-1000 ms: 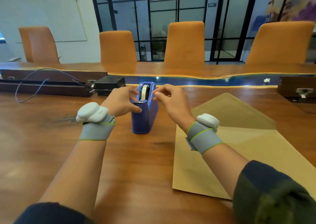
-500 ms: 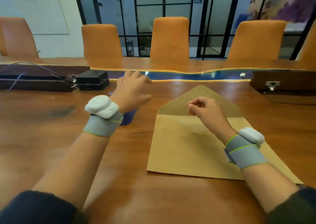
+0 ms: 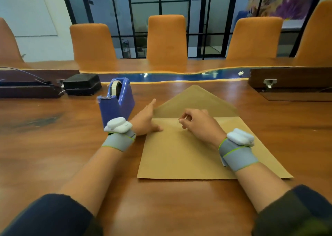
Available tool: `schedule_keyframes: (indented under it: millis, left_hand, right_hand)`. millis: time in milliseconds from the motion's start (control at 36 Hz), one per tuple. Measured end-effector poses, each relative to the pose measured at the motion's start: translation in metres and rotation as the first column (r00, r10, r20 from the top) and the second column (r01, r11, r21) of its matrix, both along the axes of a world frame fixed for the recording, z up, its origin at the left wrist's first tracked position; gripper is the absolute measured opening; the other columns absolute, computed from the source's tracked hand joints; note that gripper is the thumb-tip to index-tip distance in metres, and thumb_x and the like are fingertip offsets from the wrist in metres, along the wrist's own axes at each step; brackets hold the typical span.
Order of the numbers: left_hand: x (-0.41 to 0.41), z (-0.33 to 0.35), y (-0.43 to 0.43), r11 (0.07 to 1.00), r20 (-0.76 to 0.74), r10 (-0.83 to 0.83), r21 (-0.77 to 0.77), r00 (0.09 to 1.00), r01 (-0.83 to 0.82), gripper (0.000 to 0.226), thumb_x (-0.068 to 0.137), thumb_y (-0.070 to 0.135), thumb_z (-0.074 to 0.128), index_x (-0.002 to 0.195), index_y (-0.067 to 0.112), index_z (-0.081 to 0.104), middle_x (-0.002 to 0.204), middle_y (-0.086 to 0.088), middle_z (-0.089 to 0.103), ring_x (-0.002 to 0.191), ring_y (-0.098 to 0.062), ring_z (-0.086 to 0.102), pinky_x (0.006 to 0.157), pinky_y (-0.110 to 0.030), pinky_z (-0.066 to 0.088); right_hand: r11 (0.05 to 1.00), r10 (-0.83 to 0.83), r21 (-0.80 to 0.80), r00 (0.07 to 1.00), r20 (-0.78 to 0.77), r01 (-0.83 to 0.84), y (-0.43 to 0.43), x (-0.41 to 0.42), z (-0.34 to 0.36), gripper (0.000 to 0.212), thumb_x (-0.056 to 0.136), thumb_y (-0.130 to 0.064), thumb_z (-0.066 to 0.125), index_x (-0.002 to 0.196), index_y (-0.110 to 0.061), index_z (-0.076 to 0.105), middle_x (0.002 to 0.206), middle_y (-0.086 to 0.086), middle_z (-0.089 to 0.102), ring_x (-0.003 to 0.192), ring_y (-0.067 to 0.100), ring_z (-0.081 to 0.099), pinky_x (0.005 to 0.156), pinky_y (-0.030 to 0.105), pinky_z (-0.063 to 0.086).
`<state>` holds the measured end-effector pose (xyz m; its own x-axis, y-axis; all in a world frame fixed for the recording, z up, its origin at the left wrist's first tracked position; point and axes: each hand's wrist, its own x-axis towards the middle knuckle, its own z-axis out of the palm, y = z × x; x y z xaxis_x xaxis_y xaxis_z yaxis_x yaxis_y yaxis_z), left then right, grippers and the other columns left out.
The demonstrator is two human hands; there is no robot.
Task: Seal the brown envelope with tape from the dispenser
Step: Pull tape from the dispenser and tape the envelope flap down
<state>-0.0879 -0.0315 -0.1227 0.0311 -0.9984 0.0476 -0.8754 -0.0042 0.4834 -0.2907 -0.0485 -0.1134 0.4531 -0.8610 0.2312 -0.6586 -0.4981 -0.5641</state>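
The brown envelope (image 3: 179,154) lies flat on the wooden table (image 3: 53,145) in front of me, its triangular flap (image 3: 195,100) open and pointing away. My left hand (image 3: 145,120) rests flat on the envelope's upper left corner, fingers stretched out. My right hand (image 3: 199,124) hovers over the envelope's top edge, fingertips pinched on a small pale piece of tape (image 3: 185,118). The blue tape dispenser (image 3: 118,102) with its roll stands just left of the envelope, behind my left wrist.
A black box (image 3: 81,86) and a long dark cable tray (image 3: 27,90) sit at the far left. A dark wooden box (image 3: 291,79) with a metal latch stands at the far right. Orange chairs (image 3: 167,37) line the table's far side.
Both hands left the dispenser. My right hand carried the tape over the envelope's top edge, and my left hand moved right and came down on the envelope's corner. The view shifted right.
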Motion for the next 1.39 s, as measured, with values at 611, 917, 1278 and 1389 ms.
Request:
schedule_keyframes:
  millis: [611, 917, 1278, 1389]
  left_hand:
    - [-0.012, 0.015, 0.010, 0.969, 0.346, -0.180, -0.097, 0.921, 0.226, 0.047, 0.082, 0.004, 0.062, 0.124, 0.025, 0.057, 0.128, -0.006, 0.047, 0.117, -0.026, 0.038, 0.098, -0.034, 0.033]
    - [-0.052, 0.013, 0.020, 0.945, 0.319, -0.311, 0.002, 0.895, 0.327, 0.040, 0.089, 0.009, 0.044, 0.122, 0.026, 0.060, 0.132, 0.004, 0.054, 0.123, -0.019, 0.048, 0.100, -0.028, 0.037]
    - [-0.051, 0.013, 0.017, 0.986, 0.194, -0.153, -0.038, 0.969, 0.164, 0.023, 0.092, 0.016, 0.046, 0.113, 0.021, 0.053, 0.114, 0.007, 0.068, 0.107, -0.017, 0.060, 0.091, -0.032, 0.045]
    - [-0.052, 0.014, 0.020, 0.980, 0.261, -0.160, -0.071, 0.952, 0.185, 0.026, 0.090, 0.013, 0.046, 0.111, 0.022, 0.059, 0.116, 0.005, 0.067, 0.109, -0.017, 0.060, 0.091, -0.031, 0.043]
  right_hand:
    - [0.960, -0.153, -0.114, 0.821, 0.550, 0.255, -0.016, -0.022, 0.019, 0.027, 0.089, -0.026, 0.054, 0.114, -0.018, 0.053, 0.090, 0.004, 0.064, 0.090, 0.022, 0.058, 0.081, 0.034, 0.045]
    - [0.991, -0.065, -0.078, 0.909, 0.413, 0.106, -0.014, -0.025, 0.013, 0.006, 0.084, -0.014, 0.063, 0.082, -0.010, 0.066, 0.064, -0.003, 0.059, 0.063, 0.017, 0.056, 0.054, 0.009, 0.041]
    - [0.982, 0.079, -0.184, 0.975, 0.206, -0.041, -0.006, -0.016, -0.004, 0.003, 0.084, -0.006, 0.064, 0.082, -0.007, 0.063, 0.082, 0.004, 0.062, 0.060, 0.017, 0.064, 0.058, 0.019, 0.049]
    - [0.975, 0.103, -0.214, 0.982, 0.161, -0.067, -0.005, -0.019, -0.008, 0.004, 0.085, -0.005, 0.063, 0.081, -0.007, 0.062, 0.082, 0.003, 0.059, 0.061, 0.017, 0.064, 0.064, 0.027, 0.051]
